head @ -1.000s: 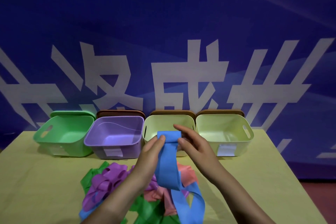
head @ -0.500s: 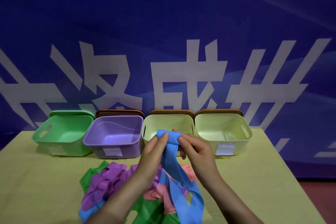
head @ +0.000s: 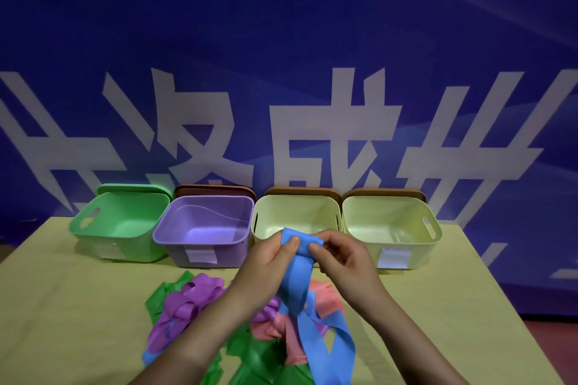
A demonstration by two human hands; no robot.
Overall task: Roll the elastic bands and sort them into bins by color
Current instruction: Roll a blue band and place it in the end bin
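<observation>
Both hands hold a blue elastic band (head: 295,278) up above the table. My left hand (head: 266,262) pinches its folded top end with thumb and fingers. My right hand (head: 341,256) pinches the same end from the right. The band's long tail hangs down and loops onto a pile of bands (head: 194,297) in purple, green, pink and blue. Behind stand a green bin (head: 125,225), a purple bin (head: 203,228) and two pale yellow bins (head: 297,212) (head: 391,222), all showing nothing inside.
The bins form a row along the far edge of the yellow-green table (head: 62,306), with lids propped behind them. White labels are stuck on the bins' fronts. A blue banner with white characters (head: 281,72) hangs behind. The table's right edge falls away to a red floor.
Both hands have lowered slightly and closed in on the band's top end, which is now folded over more tightly. The tail has drawn up a little.
</observation>
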